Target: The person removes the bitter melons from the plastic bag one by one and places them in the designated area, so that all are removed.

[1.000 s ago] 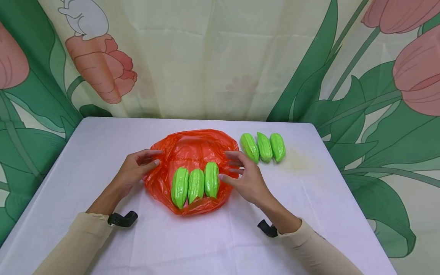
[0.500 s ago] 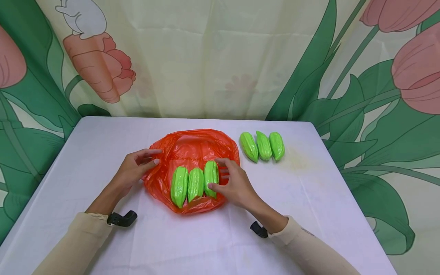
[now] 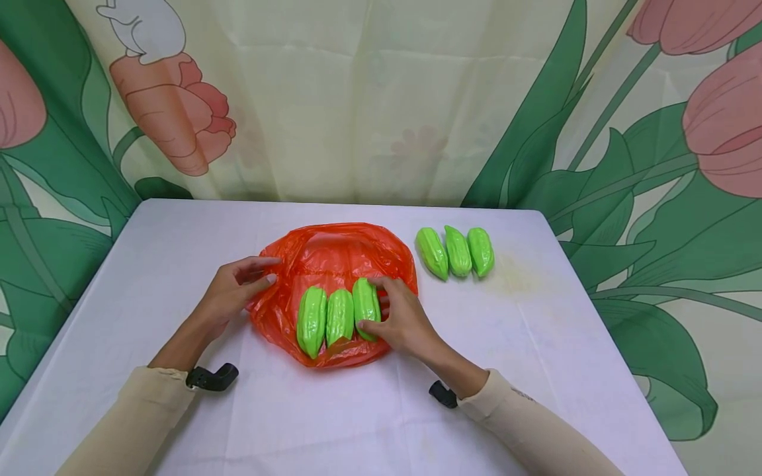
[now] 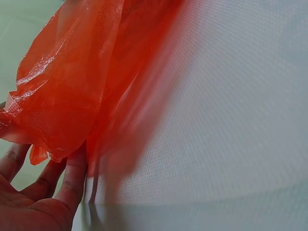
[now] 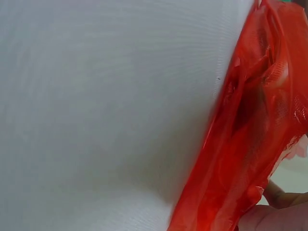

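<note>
Three glossy bright green ridged gourds lie side by side in a red plastic bag (image 3: pixel 333 254), spread open in the head view. My right hand (image 3: pixel 405 317) reaches over the bag's right side and grips the right gourd (image 3: pixel 366 305), thumb at its near end and fingers at its far end. Beside it lie the middle gourd (image 3: pixel 340 317) and the left gourd (image 3: pixel 311 320). My left hand (image 3: pixel 235 291) rests at the bag's left rim, fingers extended and thumb apart. In the left wrist view the red film (image 4: pixel 62 82) partly covers its fingers (image 4: pixel 72 178).
Three more green gourds (image 3: pixel 457 252) lie in a row on the white tablecloth (image 3: pixel 536 370), right of the bag. A printed curtain (image 3: pixel 357 119) hangs behind the table's far edge. Black wrist cameras sit on both wrists.
My right hand has moved left from beside the bag's right rim onto the right gourd and taken hold of it; that gourd tilts slightly. My left hand has stayed at the left rim.
</note>
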`<state>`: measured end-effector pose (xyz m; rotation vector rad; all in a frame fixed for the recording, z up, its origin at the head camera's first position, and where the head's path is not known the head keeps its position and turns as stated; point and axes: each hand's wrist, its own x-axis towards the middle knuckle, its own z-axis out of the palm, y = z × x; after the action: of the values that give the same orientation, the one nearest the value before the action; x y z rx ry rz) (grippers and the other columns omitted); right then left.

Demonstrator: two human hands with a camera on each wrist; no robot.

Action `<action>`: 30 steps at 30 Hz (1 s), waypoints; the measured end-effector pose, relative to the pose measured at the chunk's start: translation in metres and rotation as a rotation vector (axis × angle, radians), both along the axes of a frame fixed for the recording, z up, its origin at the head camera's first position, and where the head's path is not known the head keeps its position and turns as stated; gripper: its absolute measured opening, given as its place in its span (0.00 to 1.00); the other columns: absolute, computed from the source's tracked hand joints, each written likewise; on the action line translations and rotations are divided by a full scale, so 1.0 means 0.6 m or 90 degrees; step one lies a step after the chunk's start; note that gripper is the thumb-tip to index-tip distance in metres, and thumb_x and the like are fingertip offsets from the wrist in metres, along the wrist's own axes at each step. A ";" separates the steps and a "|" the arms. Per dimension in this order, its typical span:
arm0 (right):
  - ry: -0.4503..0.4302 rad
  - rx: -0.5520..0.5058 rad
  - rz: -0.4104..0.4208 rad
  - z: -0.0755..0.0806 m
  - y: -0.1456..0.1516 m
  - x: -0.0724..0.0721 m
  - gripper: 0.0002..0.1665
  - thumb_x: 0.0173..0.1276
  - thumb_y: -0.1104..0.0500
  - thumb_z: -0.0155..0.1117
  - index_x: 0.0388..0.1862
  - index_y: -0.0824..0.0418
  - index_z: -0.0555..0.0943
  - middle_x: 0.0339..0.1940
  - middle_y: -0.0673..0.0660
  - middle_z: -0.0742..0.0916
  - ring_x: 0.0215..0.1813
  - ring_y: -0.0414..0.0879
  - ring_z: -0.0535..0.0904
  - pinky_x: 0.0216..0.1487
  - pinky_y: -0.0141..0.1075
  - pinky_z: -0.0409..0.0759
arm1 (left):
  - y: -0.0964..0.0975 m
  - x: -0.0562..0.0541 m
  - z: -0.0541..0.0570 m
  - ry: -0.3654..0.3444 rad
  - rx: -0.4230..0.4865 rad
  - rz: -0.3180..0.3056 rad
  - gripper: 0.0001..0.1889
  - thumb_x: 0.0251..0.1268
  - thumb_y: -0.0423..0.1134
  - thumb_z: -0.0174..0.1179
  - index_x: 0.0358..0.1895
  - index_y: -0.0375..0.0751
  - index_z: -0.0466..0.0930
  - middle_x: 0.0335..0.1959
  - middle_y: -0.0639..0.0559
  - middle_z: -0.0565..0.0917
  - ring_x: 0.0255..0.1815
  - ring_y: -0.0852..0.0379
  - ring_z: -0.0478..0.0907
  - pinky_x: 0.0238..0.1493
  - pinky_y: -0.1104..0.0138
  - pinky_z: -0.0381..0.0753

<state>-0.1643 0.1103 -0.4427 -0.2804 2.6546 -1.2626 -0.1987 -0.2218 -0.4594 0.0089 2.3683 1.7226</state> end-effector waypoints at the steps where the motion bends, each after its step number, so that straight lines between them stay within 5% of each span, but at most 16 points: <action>1: 0.001 0.002 -0.001 0.000 0.000 0.000 0.45 0.60 0.60 0.84 0.75 0.56 0.73 0.61 0.55 0.81 0.55 0.51 0.84 0.55 0.43 0.89 | 0.000 0.000 0.000 0.000 -0.001 0.000 0.27 0.78 0.46 0.64 0.75 0.46 0.75 0.77 0.40 0.72 0.79 0.39 0.67 0.53 0.80 0.83; 13: -0.008 -0.023 -0.009 0.010 0.006 -0.002 0.45 0.63 0.60 0.82 0.77 0.55 0.73 0.68 0.55 0.80 0.58 0.54 0.86 0.55 0.44 0.90 | -0.003 0.001 -0.001 0.001 -0.001 0.002 0.27 0.77 0.46 0.65 0.75 0.45 0.76 0.77 0.39 0.71 0.80 0.37 0.66 0.53 0.80 0.83; 30: 0.018 -0.100 -0.044 0.063 0.043 0.000 0.46 0.64 0.60 0.81 0.79 0.49 0.72 0.68 0.54 0.81 0.64 0.56 0.84 0.61 0.52 0.88 | -0.003 0.002 0.001 0.003 0.012 -0.002 0.26 0.79 0.45 0.64 0.75 0.45 0.76 0.76 0.40 0.73 0.77 0.41 0.68 0.54 0.80 0.83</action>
<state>-0.1645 0.1361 -0.4046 -0.2321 2.6136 -1.5033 -0.1976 -0.2239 -0.4586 0.0189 2.3534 1.7457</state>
